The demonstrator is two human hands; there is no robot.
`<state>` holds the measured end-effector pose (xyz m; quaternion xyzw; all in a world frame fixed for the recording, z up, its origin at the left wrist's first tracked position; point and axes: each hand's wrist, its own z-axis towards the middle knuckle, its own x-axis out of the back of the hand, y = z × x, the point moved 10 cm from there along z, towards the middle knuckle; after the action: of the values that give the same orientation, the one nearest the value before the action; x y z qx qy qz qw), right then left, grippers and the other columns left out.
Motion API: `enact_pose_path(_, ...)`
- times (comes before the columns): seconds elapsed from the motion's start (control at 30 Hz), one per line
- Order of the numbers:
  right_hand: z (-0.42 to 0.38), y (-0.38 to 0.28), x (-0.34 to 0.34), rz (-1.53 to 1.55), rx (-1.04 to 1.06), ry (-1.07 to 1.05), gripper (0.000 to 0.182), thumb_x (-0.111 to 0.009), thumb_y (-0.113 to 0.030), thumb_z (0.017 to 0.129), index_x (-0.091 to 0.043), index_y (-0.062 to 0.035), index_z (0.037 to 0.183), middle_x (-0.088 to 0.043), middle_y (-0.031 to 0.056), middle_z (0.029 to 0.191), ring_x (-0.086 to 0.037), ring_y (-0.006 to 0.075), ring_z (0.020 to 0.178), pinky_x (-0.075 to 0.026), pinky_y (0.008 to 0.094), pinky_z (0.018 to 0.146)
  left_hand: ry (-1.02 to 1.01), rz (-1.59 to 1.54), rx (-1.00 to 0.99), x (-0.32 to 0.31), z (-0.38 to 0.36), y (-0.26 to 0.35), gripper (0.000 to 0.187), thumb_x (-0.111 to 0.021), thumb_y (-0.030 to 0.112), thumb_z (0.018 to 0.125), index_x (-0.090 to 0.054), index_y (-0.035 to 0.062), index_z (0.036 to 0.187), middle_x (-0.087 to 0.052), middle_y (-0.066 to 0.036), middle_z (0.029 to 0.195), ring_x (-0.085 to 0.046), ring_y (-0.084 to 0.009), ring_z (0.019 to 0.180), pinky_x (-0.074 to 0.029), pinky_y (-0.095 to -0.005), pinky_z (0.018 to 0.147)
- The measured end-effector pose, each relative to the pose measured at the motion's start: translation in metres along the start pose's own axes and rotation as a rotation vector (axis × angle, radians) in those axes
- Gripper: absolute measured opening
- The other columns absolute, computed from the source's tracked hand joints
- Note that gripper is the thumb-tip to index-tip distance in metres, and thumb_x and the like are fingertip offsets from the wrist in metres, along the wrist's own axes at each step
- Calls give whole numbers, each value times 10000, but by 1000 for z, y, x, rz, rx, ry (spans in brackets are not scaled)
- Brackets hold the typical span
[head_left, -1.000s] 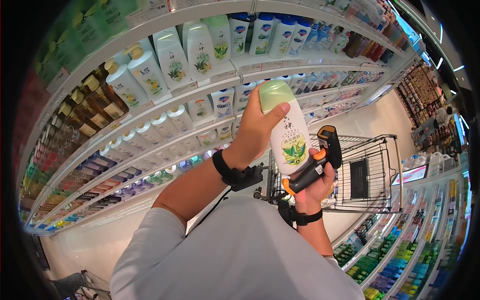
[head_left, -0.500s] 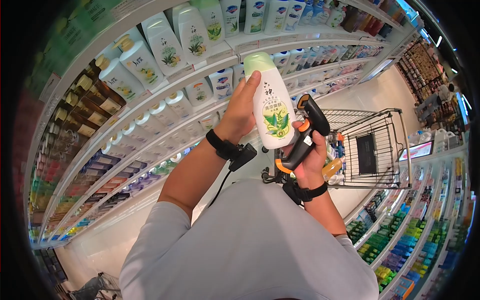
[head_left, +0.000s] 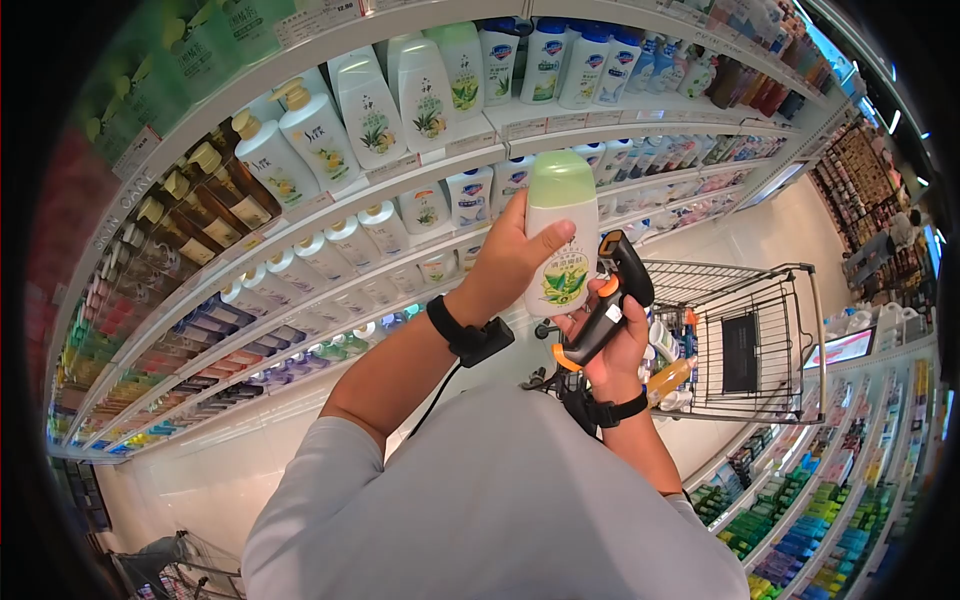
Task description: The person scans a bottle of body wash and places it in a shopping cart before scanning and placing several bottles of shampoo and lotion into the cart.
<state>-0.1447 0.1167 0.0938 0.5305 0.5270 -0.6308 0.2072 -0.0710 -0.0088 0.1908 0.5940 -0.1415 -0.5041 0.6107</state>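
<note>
My left hand (head_left: 510, 262) is wrapped round a white bottle (head_left: 563, 235) with a light green cap and a green leaf label, thumb across its front. The bottle stands nearly upright in front of the shelf. In my right hand (head_left: 622, 345) lies a black and orange handheld scanner (head_left: 605, 318), held slantwise with its head up, close to the bottle's right side. Fingers of my right hand touch or nearly touch the bottle's lower edge. Black straps with small devices sit on both wrists.
Shelves (head_left: 440, 150) of bottles curve across the left and top. A wire shopping cart (head_left: 790, 345) holding some goods stands at the right. Another cart (head_left: 185, 570) is at the lower left. More shelves (head_left: 800, 500) line the lower right.
The view has shifted, with the shelves and cart lower in it. The bottle has moved lower and right, turned more upright, and my left thumb now lies across its front.
</note>
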Motion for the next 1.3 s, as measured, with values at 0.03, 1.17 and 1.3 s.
enact_pose_path(0.03,4,1,4,2,-5,-19,463,-664,-407,826,-657,-56,1127,-660,57,1176,-523,341,1260,-381,602,1082,4,9,-12,1,0,-3,505,-650,245,967,-422,36,1366,-579,-101,1237,-586,-194,1135,-502,-353,955)
enact_pose_path(1.17,270,-29,-99,-180,-90,-213,347,-626,-278,927,-615,-69,1204,-678,53,1072,-639,166,926,-526,331,783,519,665,137,149,186,75,415,-726,217,889,-540,20,1204,-671,-84,1063,-646,-188,928,-518,-340,751)
enact_pose_path(1.3,290,-25,-112,-158,-131,-217,335,-635,-286,920,-629,-73,1178,-680,41,1031,-629,147,849,-518,307,745,534,616,80,153,194,83,371,-720,171,893,-546,9,1177,-675,-87,1044,-651,-182,895,-518,-323,723)
